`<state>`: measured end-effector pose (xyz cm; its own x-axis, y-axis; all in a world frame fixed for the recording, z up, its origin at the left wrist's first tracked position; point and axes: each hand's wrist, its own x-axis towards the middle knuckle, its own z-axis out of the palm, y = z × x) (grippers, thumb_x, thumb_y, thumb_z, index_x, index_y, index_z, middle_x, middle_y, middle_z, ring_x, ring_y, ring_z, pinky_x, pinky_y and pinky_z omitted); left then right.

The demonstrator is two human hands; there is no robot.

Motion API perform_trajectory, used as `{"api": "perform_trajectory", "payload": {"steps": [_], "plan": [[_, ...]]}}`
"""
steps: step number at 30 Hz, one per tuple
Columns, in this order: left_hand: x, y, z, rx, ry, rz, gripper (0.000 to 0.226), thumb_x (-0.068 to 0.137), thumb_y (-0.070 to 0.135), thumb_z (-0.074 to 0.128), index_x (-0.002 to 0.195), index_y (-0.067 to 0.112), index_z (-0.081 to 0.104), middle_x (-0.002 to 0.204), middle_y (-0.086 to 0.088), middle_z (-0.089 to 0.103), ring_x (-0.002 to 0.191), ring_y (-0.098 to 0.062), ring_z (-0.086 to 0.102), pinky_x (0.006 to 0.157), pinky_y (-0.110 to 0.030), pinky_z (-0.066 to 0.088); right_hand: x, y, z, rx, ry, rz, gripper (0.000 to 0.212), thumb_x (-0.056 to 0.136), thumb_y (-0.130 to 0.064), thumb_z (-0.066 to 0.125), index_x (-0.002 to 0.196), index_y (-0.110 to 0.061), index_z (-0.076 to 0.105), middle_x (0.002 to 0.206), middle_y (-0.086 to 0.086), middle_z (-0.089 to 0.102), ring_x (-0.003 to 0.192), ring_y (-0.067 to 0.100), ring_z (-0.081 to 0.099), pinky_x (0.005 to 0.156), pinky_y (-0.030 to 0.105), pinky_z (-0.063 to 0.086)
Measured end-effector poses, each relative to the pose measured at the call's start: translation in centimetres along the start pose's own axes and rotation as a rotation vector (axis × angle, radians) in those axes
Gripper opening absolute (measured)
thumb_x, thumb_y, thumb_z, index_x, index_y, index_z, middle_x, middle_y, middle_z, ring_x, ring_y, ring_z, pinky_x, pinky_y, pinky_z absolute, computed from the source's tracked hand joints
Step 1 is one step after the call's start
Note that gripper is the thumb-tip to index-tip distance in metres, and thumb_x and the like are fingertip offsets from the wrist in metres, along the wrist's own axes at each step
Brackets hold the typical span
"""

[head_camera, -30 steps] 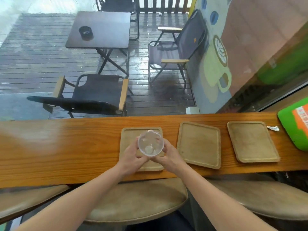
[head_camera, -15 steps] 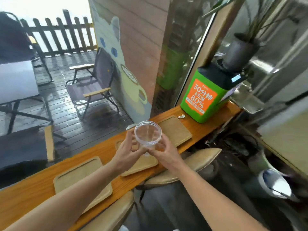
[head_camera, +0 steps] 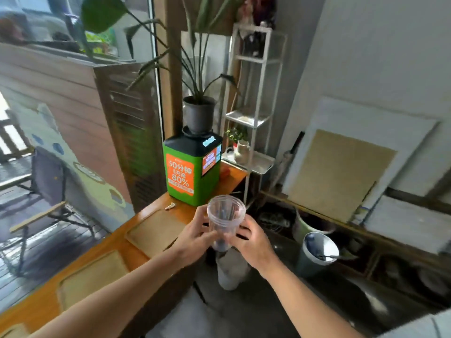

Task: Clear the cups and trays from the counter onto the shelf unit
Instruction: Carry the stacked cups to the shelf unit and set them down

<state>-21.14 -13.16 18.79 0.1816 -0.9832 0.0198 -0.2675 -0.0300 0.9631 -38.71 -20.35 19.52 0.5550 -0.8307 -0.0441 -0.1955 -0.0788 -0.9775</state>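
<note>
A clear plastic cup [head_camera: 225,219] is held upright in the air, off the right end of the wooden counter [head_camera: 114,242]. My left hand [head_camera: 195,236] grips its left side and my right hand [head_camera: 253,240] grips its right side. Two wooden trays lie on the counter: one [head_camera: 153,230] close to my left hand, another [head_camera: 90,279] nearer to me under my left forearm. The white metal shelf unit [head_camera: 253,98] stands beyond the counter's end, with a small vase and a little plant on its lower shelf.
A green and orange box [head_camera: 190,172] with a potted plant [head_camera: 199,113] on top stands at the counter's far end. A scrap of paper [head_camera: 170,206] lies in front of it. Buckets [head_camera: 317,250], boards and clutter fill the floor at right.
The cup has been lifted off the tray and carried to the right, past the counter's end. My view has swung right, from the window and terrace to the shelf unit corner.
</note>
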Motion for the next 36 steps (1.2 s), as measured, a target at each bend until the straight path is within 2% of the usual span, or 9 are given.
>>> {"api": "perform_trajectory", "payload": {"steps": [4, 7, 9, 15, 19, 26, 30, 34, 36], "plan": [[3.3, 3.8, 8.5, 0.012, -0.065, 0.034, 0.063, 0.070, 0.050, 0.069, 0.124, 0.060, 0.038, 0.122, 0.008, 0.062, 0.103, -0.008, 0.065, 0.088, -0.036, 0.056, -2.2, 1.4, -8.9, -0.008, 0.122, -0.012, 0.057, 0.072, -0.043, 0.084, 0.122, -0.044, 0.057, 0.117, -0.017, 0.067, 0.106, 0.003, 0.066, 0.077, 0.018, 0.055], [5.5, 6.1, 14.2, 0.007, -0.122, 0.056, 0.066, 0.074, 0.044, 0.067, 0.134, 0.044, 0.039, 0.118, 0.003, 0.064, 0.104, -0.016, 0.066, 0.093, -0.046, 0.055, -3.8, 2.1, -14.7, -0.014, 0.230, 0.007, 0.089, 0.053, -0.069, 0.083, 0.130, -0.038, 0.050, 0.120, -0.016, 0.063, 0.105, 0.003, 0.065, 0.085, 0.024, 0.055], [6.8, 7.3, 17.3, -0.001, -0.155, 0.055, 0.068, 0.073, 0.047, 0.066, 0.135, 0.042, 0.039, 0.118, 0.003, 0.064, 0.104, -0.018, 0.067, 0.093, -0.048, 0.054, -4.4, 2.4, -18.1, -0.041, 0.267, 0.020, 0.104, 0.046, -0.078, 0.079, 0.134, -0.035, 0.046, 0.123, -0.013, 0.062, 0.107, 0.004, 0.064, 0.092, 0.033, 0.055], [12.2, 8.6, 23.0, -0.071, -0.206, 0.037, 0.061, 0.071, 0.050, 0.074, 0.125, 0.046, 0.046, 0.114, -0.002, 0.066, 0.100, -0.019, 0.070, 0.093, -0.054, 0.054, -3.0, 3.2, -25.4, -0.026, 0.314, 0.055, 0.072, 0.069, -0.046, 0.087, 0.131, -0.038, 0.051, 0.123, -0.010, 0.064, 0.103, 0.005, 0.066, 0.089, 0.037, 0.058], [17.3, 9.3, 24.9, -0.080, -0.234, 0.037, 0.063, 0.070, 0.046, 0.076, 0.126, 0.046, 0.046, 0.118, -0.005, 0.063, 0.107, -0.025, 0.067, 0.096, -0.057, 0.052, 0.2, 3.3, -28.9, -0.031, 0.363, 0.058, 0.076, 0.071, -0.046, 0.086, 0.138, -0.035, 0.050, 0.127, -0.010, 0.064, 0.104, 0.005, 0.066, 0.094, 0.041, 0.056], [28.4, 10.2, 26.4, -0.072, -0.264, 0.061, 0.067, 0.068, 0.049, 0.078, 0.126, 0.054, 0.044, 0.114, 0.002, 0.068, 0.108, -0.021, 0.067, 0.097, -0.056, 0.051, 8.4, 3.0, -34.6, -0.071, 0.377, 0.004, 0.056, 0.074, -0.049, 0.082, 0.124, -0.051, 0.056, 0.111, -0.026, 0.069, 0.098, -0.007, 0.065, 0.092, 0.036, 0.056], [35.4, 10.8, 26.7, -0.060, -0.261, 0.078, 0.064, 0.069, 0.057, 0.076, 0.123, 0.061, 0.043, 0.106, 0.014, 0.069, 0.102, -0.012, 0.068, 0.095, -0.052, 0.054, 14.7, 2.2, -37.9, -0.099, 0.386, 0.014, 0.065, 0.074, -0.049, 0.082, 0.132, -0.043, 0.054, 0.118, -0.020, 0.066, 0.102, -0.003, 0.064, 0.093, 0.034, 0.055], [43.2, 11.7, 26.7, -0.076, -0.272, 0.091, 0.073, 0.061, 0.070, 0.078, 0.124, 0.055, 0.044, 0.114, 0.005, 0.068, 0.107, -0.021, 0.067, 0.093, -0.057, 0.054, 21.9, 1.8, -41.6, -0.125, 0.406, 0.027, 0.074, 0.073, -0.050, 0.082, 0.138, -0.039, 0.050, 0.123, -0.015, 0.063, 0.102, -0.002, 0.062, 0.080, 0.022, 0.052], [45.6, 12.3, 26.8, -0.053, -0.270, 0.108, 0.071, 0.066, 0.066, 0.077, 0.127, 0.053, 0.042, 0.112, 0.008, 0.069, 0.108, -0.019, 0.067, 0.096, -0.055, 0.052, 24.2, 1.6, -43.0, -0.145, 0.415, 0.039, 0.078, 0.072, -0.053, 0.081, 0.141, -0.039, 0.047, 0.126, -0.014, 0.061, 0.104, 0.002, 0.063, 0.087, 0.030, 0.055]]}}
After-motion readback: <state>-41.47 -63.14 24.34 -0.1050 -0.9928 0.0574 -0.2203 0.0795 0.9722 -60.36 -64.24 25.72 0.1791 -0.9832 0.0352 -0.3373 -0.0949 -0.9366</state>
